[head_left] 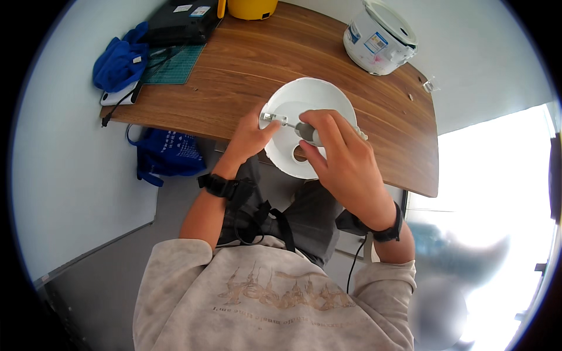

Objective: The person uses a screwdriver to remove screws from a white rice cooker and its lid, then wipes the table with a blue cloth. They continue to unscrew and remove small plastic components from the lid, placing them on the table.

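A white, round, bowl-like plastic shell (pixel 319 93) with a round hole near its lower side is held at the table's front edge. My left hand (pixel 250 138) grips its left rim, the thumb beside a small white fitting with a metal piece (pixel 274 119). In my right hand (pixel 350 157) is a screwdriver (pixel 307 133) with a grey and white handle, fingers wrapped round it. Its thin metal shaft points left, and the tip is at the fitting. Whether the tip sits in a screw is too small to tell.
A white rice cooker (pixel 380 41) stands at the back right, near small loose pieces (pixel 410 97). At the far left lie a black case (pixel 178 26), blue cloth (pixel 121 61) and a green cutting mat (pixel 175 65). A yellow container (pixel 252 8) is at the back; a blue bag (pixel 170 153) hangs below the table.
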A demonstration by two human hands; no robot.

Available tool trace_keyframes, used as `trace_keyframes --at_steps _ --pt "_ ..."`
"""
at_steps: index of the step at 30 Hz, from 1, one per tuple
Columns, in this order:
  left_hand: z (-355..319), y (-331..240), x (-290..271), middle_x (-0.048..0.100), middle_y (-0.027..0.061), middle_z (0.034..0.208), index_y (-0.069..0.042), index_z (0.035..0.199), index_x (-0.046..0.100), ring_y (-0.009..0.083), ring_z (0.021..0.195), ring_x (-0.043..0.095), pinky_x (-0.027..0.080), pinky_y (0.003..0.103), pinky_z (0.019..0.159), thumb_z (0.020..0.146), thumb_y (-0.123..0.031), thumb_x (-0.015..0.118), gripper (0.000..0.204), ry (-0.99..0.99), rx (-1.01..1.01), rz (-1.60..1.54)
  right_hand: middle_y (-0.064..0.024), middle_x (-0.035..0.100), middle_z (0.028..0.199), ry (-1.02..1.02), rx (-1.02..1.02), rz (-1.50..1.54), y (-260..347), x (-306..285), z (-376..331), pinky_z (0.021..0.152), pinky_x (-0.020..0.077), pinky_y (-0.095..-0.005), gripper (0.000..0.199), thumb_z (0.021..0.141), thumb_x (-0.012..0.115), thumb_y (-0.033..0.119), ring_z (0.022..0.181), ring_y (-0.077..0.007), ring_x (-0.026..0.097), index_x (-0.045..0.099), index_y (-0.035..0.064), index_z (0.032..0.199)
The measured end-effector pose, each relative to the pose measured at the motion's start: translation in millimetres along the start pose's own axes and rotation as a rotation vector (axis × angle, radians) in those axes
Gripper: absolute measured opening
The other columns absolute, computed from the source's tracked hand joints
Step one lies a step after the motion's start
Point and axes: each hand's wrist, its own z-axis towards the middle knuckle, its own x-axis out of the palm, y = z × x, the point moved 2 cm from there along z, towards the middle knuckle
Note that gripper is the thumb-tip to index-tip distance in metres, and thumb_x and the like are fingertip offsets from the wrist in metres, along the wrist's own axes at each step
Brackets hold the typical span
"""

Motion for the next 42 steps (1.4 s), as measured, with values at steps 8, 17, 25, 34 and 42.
trace_keyframes --at_steps 8,17,25,34,42 --pt "-0.9 -2.1 -0.1 0.069 0.0117 0.117 0.002 0.133 0.057 0.0178 0.105 0.065 0.052 0.033 0.091 0.091 -0.013 0.069 0.046 0.011 -0.014 0.035 -0.0120 0.068 0.089 0.002 0.329 0.030 -27.7 -9.9 -22.2 0.064 0.0542 -0.0397 0.025 0.085 0.074 0.013 0.071 -0.0331 0.067 0.058 0.0066 0.103" --pt "0.7 -1.0 4.2 0.069 0.0115 0.117 0.002 0.134 0.057 0.0164 0.104 0.065 0.052 0.032 0.090 0.091 -0.013 0.070 0.047 0.003 -0.030 -0.041 -0.0170 0.074 0.089 0.198 0.662 0.060 -61.1 15.2 -83.3 0.071 0.0545 -0.0402 0.027 0.088 0.074 0.024 0.078 -0.0360 0.070 0.070 0.0057 0.108" --pt "3.7 11.3 1.0 0.070 0.0174 0.116 0.001 0.133 0.057 0.0256 0.105 0.068 0.053 0.037 0.091 0.090 -0.024 0.072 0.052 -0.007 -0.018 -0.004 -0.0172 0.074 0.092 -0.104 0.689 0.152 -51.2 23.5 -91.9 0.072 0.0552 -0.0375 0.026 0.088 0.075 0.021 0.080 -0.0342 0.072 0.071 0.0004 0.104" --pt "1.8 5.2 2.8 0.070 0.0158 0.116 0.002 0.133 0.057 0.0226 0.104 0.068 0.053 0.035 0.090 0.092 -0.020 0.070 0.048 0.004 -0.031 -0.042 -0.0162 0.073 0.090 -0.141 0.602 0.147 -50.1 31.1 -90.4 0.068 0.0546 -0.0375 0.024 0.087 0.074 0.018 0.076 -0.0337 0.071 0.071 0.0012 0.103" --pt "0.7 3.0 2.7 0.070 0.0164 0.116 0.002 0.132 0.058 0.0233 0.104 0.068 0.053 0.035 0.090 0.092 -0.020 0.069 0.047 0.003 -0.023 -0.023 -0.0152 0.072 0.089 -0.133 0.580 0.114 -50.8 33.6 -88.9 0.065 0.0539 -0.0389 0.024 0.086 0.074 0.018 0.074 -0.0342 0.069 0.071 0.0027 0.104"
